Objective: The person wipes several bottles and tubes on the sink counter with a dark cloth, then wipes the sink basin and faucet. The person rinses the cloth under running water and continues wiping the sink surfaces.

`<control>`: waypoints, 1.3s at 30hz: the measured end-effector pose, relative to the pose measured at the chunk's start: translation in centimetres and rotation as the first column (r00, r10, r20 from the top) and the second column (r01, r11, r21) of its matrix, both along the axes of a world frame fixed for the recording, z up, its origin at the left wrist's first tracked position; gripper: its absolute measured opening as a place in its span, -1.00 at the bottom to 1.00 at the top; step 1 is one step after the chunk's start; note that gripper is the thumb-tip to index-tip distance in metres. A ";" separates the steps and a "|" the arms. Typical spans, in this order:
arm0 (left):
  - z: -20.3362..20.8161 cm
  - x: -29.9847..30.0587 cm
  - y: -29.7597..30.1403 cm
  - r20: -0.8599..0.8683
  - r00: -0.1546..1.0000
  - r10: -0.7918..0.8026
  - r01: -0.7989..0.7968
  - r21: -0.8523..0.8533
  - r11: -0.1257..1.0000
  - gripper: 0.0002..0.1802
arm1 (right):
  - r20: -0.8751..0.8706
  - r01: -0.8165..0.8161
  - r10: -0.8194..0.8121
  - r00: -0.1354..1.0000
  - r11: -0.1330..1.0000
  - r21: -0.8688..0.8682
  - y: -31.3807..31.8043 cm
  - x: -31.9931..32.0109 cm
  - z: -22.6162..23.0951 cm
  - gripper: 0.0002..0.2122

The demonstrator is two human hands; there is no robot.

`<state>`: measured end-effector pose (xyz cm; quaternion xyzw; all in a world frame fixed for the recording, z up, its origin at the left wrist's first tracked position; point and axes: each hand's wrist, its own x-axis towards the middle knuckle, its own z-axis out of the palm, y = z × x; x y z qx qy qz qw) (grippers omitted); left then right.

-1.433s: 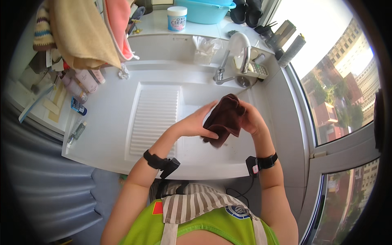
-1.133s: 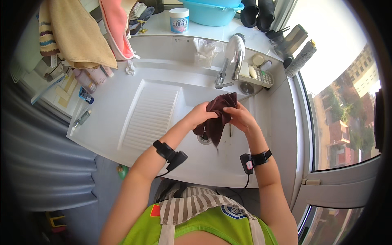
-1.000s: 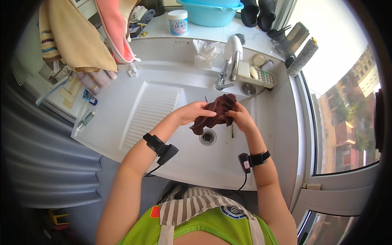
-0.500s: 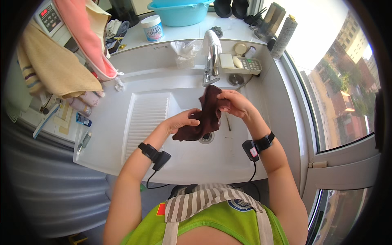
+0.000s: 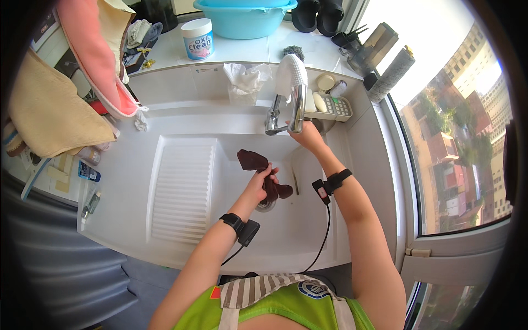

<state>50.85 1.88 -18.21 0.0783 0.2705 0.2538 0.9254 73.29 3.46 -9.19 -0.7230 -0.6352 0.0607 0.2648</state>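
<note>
My left hand (image 5: 258, 186) is closed round the middle of a dark maroon cloth (image 5: 252, 160), held bunched above the sink basin (image 5: 308, 220). One end of the cloth sticks out past my thumb. Its other end hangs on the right, near the drain (image 5: 266, 205). My right hand (image 5: 308, 137) reaches up to the chrome faucet (image 5: 297, 107) at the back of the sink. The spout hides most of its fingers, so their grip does not show.
A ribbed washboard (image 5: 184, 190) is on the basin's left. Behind stand a clear bag of tissues (image 5: 245, 85), a white tub (image 5: 198, 41) and a blue basin (image 5: 242, 19). A soap tray (image 5: 333, 107) sits right of the faucet. Towels (image 5: 60, 110) hang at left.
My right hand has let go of the maroon cloth and moved up to the faucet. My left hand keeps the cloth, now bunched and lower over the basin. The view has shifted slightly.
</note>
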 end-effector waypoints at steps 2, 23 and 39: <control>-1.2 1.0 1.4 0.001 1.000 -0.013 0.013 -0.121 0.993 -0.78 | 0.079 0.012 -0.007 0.997 0.998 -0.059 0.7 0.3 -0.3 -0.82; -1.3 3.4 0.7 0.032 0.965 0.259 -0.234 -0.334 0.913 -0.72 | 0.057 -0.087 0.085 0.995 0.996 0.026 0.3 0.3 -1.9 -0.84; -1.5 6.0 0.8 0.013 0.930 0.367 -0.352 -0.252 0.901 -0.81 | 0.000 -0.064 0.064 0.998 0.996 0.065 0.3 0.2 -2.3 -0.85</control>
